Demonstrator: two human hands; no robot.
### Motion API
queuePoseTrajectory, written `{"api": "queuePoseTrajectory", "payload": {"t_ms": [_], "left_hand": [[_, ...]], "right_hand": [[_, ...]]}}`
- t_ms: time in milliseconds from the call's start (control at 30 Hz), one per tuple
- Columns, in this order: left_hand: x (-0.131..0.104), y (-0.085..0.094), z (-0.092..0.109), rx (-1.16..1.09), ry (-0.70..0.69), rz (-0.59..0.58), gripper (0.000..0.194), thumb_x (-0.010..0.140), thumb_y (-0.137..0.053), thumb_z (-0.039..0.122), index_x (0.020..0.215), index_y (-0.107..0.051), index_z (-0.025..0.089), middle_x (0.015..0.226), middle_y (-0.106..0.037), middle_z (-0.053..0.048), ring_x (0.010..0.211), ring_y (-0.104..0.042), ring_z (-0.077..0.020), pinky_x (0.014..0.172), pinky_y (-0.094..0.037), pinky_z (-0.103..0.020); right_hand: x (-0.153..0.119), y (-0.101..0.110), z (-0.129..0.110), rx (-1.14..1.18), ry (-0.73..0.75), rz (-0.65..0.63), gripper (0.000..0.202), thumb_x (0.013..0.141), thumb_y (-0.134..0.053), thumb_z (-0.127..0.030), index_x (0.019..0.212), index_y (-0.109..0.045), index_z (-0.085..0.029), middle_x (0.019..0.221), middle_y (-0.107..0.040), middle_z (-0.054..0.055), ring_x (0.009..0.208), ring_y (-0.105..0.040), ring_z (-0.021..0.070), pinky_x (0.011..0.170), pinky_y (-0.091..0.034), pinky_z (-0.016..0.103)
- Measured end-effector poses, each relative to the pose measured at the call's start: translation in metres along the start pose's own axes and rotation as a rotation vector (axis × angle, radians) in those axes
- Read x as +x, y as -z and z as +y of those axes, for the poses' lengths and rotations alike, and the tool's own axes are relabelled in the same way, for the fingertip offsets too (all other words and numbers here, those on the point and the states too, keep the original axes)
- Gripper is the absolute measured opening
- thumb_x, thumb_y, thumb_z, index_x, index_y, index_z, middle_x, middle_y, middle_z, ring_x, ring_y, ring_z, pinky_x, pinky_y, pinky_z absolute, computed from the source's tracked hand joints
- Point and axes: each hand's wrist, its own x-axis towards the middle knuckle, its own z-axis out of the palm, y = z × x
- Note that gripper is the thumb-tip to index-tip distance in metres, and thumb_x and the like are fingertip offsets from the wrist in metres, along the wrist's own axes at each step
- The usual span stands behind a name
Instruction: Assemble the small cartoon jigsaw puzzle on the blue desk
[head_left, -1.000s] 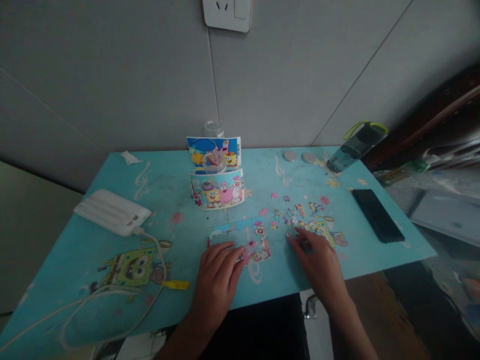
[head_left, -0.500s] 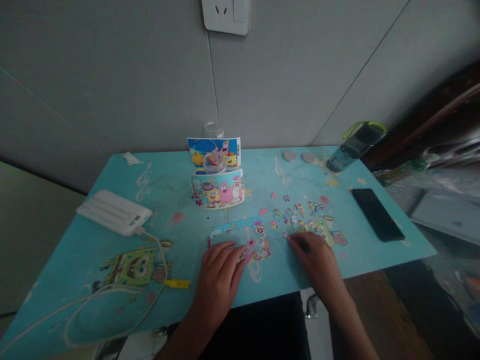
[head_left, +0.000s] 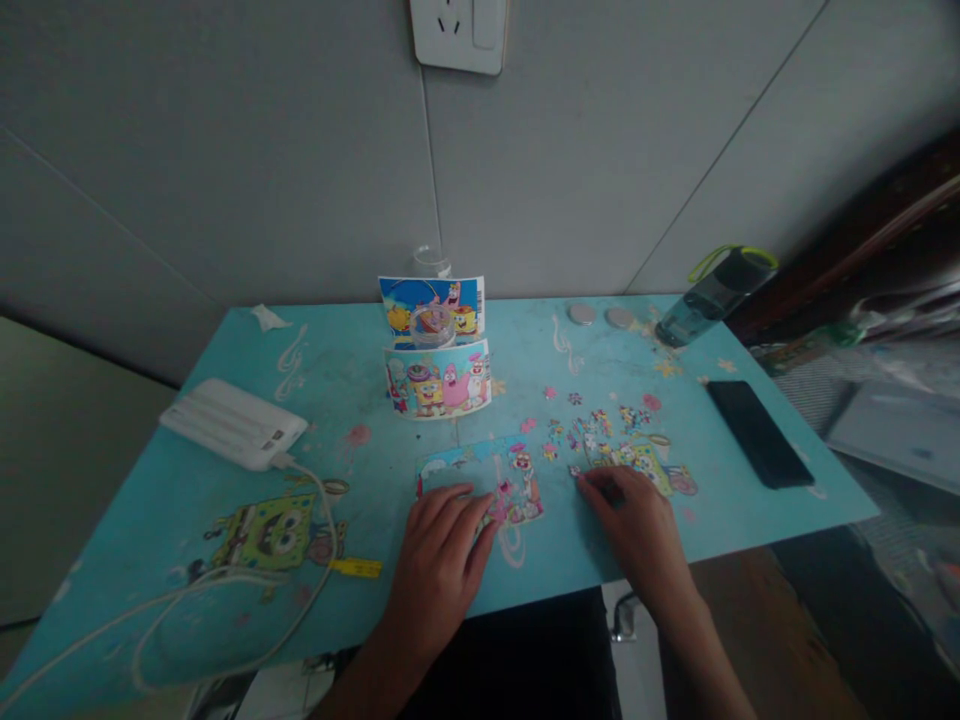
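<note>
- Left hand [head_left: 441, 545]: half open, fingers lightly bent over the puzzle's [head_left: 530, 482] near left part; no grip shows.
- Right hand [head_left: 631, 508]: thumb and forefinger nearly closed, pinching a small piece [head_left: 574, 472] right of the puzzle.
- Loose pieces [head_left: 591, 428]: scattered just beyond the right hand.
- Card [head_left: 439, 384]: upright, far side of the puzzle.

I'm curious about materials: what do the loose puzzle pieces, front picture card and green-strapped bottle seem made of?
Loose puzzle pieces: probably printed cardboard, being flat and colourful; too small to judge finish.
Front picture card: likely thin printed paper, since it curves; finish uncertain.
Green-strapped bottle: smooth, see-through lower body suggests plastic, possibly glass.
</note>
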Motion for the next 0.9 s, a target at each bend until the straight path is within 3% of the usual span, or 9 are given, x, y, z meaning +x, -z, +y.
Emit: {"api": "queuePoseTrajectory", "payload": {"t_ms": [433, 667, 900], "left_hand": [[0.001, 0.000, 0.003, -0.011, -0.011, -0.013, 0.027, 0.096, -0.065, 0.018, 0.123, -0.062, 0.018, 0.109, -0.072, -0.007, 0.113, -0.063, -0.0257, 0.102, -0.048, -0.047], [0.002, -0.001, 0.002, -0.015, -0.011, -0.035, 0.026, 0.096, -0.064, 0.017, 0.122, -0.063, 0.018, 0.110, -0.072, -0.006, 0.114, -0.062, -0.0255, 0.102, -0.047, -0.048], [0.003, 0.001, 0.004, -0.028, -0.028, -0.067, 0.024, 0.098, -0.062, 0.019, 0.122, -0.063, 0.019, 0.110, -0.072, -0.006, 0.113, -0.062, -0.0257, 0.103, -0.047, -0.049]], "right_hand": [[-0.001, -0.002, -0.010, 0.063, 0.044, 0.022, 0.019, 0.095, -0.063, -0.039, 0.094, -0.072, -0.023, 0.091, -0.074, 0.006, 0.081, -0.067, 0.0246, 0.080, -0.050, 0.038], [-0.001, -0.007, -0.015, 0.141, 0.155, 0.021, 0.029, 0.101, -0.056, -0.034, 0.123, -0.071, -0.023, 0.105, -0.073, 0.008, 0.092, -0.067, 0.0235, 0.085, -0.053, 0.038], [0.002, -0.019, -0.013, 0.149, 0.211, -0.008, 0.025, 0.100, -0.058, -0.031, 0.116, -0.076, -0.023, 0.104, -0.074, 0.008, 0.096, -0.068, 0.0244, 0.089, -0.053, 0.040]]}}
